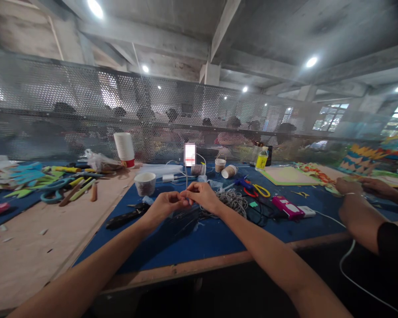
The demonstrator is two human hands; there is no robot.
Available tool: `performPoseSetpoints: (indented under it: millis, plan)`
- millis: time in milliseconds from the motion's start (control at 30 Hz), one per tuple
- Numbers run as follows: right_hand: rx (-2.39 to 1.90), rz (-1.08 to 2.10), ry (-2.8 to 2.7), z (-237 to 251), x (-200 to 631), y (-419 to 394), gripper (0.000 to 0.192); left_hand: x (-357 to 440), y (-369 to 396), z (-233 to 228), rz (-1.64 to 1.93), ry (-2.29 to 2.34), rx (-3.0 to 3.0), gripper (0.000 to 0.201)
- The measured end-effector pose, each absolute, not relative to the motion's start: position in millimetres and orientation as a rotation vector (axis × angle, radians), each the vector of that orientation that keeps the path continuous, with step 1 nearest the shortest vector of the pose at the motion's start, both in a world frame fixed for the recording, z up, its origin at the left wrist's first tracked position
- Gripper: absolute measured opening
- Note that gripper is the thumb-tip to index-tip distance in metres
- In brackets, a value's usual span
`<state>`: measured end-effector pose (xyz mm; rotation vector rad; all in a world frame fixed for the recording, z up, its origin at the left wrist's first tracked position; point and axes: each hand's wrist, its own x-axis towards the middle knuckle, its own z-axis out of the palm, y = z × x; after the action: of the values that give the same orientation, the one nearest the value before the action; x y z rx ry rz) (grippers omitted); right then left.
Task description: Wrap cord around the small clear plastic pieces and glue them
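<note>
My left hand (167,205) and my right hand (204,196) meet over the blue mat (166,249), fingertips pinched together. A thin grey cord (186,180) rises from between the fingers; its lower end is hidden. Just behind and below my right hand lies a tangled heap of grey cord (237,204) on the mat. Beside my left hand is a dark-handled tool (128,216), its kind unclear. A paper cup (145,183) stands a little farther back on the left.
Stacked paper cups (124,148), blue scissors (55,191) and several tools are at left. A bright phone screen (189,155) stands at the back. To the right are yellow-handled scissors (261,190), a magenta device (288,207), a yellow-labelled bottle (261,160) and a co-worker's hands (350,186).
</note>
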<state>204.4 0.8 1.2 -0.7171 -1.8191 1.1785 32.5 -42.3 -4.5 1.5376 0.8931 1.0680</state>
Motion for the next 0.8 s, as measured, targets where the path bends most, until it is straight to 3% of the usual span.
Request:
performPoseSetpoints:
  millis: [800]
  plan:
    - [-0.773,0.994,-1.83,16,191,2,0.039,23,-38,1,1.172,0.912,1.48,0.024]
